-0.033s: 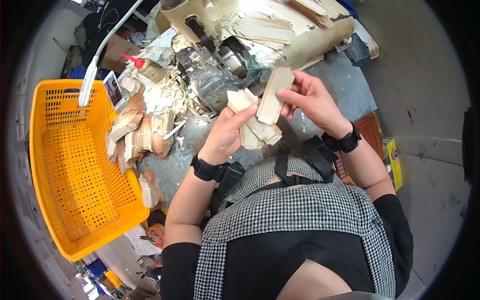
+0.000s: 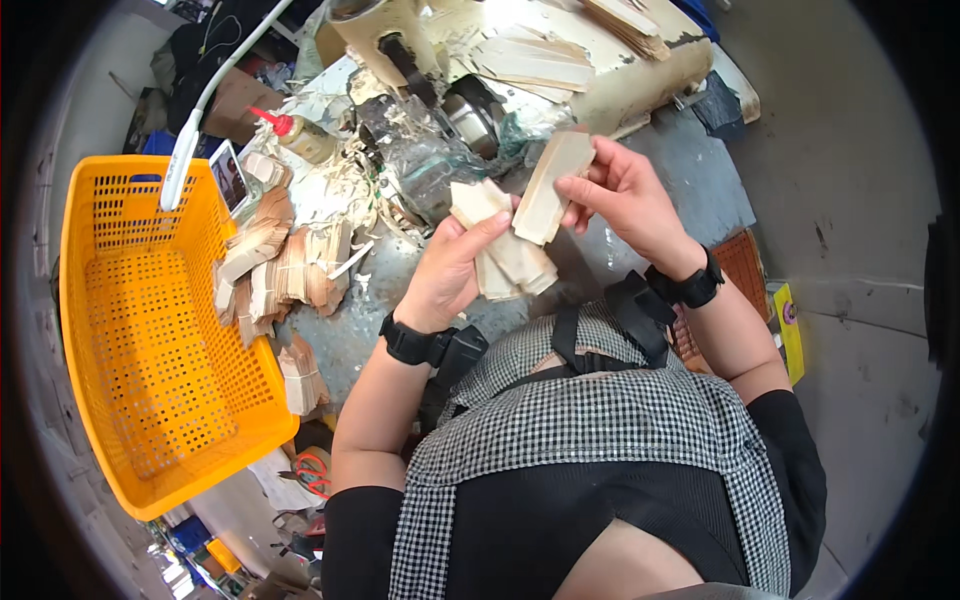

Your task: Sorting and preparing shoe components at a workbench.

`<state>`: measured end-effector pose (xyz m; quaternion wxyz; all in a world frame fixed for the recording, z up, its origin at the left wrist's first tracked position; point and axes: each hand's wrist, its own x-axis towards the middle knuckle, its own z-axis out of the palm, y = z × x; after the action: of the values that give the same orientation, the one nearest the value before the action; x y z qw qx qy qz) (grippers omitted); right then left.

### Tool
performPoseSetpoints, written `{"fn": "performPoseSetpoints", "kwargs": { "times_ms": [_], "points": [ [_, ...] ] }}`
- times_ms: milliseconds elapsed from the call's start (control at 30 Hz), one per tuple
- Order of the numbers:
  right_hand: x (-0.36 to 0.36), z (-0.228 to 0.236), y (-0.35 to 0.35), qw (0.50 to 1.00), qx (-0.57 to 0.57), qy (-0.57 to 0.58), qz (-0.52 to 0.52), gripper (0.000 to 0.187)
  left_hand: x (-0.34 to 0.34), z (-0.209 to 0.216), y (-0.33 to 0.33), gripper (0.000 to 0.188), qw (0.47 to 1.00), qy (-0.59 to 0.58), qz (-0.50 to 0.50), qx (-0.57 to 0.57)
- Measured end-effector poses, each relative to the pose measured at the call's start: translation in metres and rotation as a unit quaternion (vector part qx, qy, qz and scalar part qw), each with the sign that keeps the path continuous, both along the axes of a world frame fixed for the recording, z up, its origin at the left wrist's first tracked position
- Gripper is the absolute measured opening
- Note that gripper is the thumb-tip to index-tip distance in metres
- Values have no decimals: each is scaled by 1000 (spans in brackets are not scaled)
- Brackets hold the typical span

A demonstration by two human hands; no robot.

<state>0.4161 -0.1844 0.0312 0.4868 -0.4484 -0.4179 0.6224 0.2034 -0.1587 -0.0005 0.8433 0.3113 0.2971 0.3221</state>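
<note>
My left hand [image 2: 448,268] grips several flat cream strips [image 2: 512,262] with angled ends, fanned over one another under the thumb. Close beside them, my right hand [image 2: 632,195] pinches another cream strip [image 2: 555,190] between thumb and fingers, holding it tilted. Its lower end is right by the fanned strips; whether they touch I cannot tell. What the strips are made of does not show clearly. Just beyond both hands stands a cream bench machine [image 2: 395,45] with a round metal part [image 2: 468,122] and crumpled clear plastic [image 2: 425,165] around it.
An orange perforated basket [image 2: 165,365] stands at left. Tied bundles of brown-edged strips [image 2: 300,270] lie between it and my left arm. Shavings [image 2: 355,175], a red-tipped bottle [image 2: 305,138] and a white lamp arm [image 2: 180,165] are farther off. More loose strips [image 2: 535,62] rest on the machine top.
Both hands have shifted very slightly: the left one a little leftward with its strips, the right one a little to the right with its strip.
</note>
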Motion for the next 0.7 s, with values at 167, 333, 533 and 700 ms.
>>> {"fn": "performPoseSetpoints", "kwargs": {
  "times_ms": [167, 333, 533, 700],
  "points": [
    [-18, -5, 20, 910, 341, -231, -42, 28, -27, 12, 2, 28, 997, -13, 71, -38],
    [-41, -22, 43, 778, 538, -325, 8, 43, -41, 10, 5, 27, 988, 7, 155, 12],
    [-47, -31, 55, 762, 532, -370, -9, 43, -45, 13, 9, 37, 978, 77, 174, 82],
    [-45, -36, 65, 760, 528, -379, -8, 40, -39, 16, 15, 39, 972, 108, 173, 116]
  ]
}}
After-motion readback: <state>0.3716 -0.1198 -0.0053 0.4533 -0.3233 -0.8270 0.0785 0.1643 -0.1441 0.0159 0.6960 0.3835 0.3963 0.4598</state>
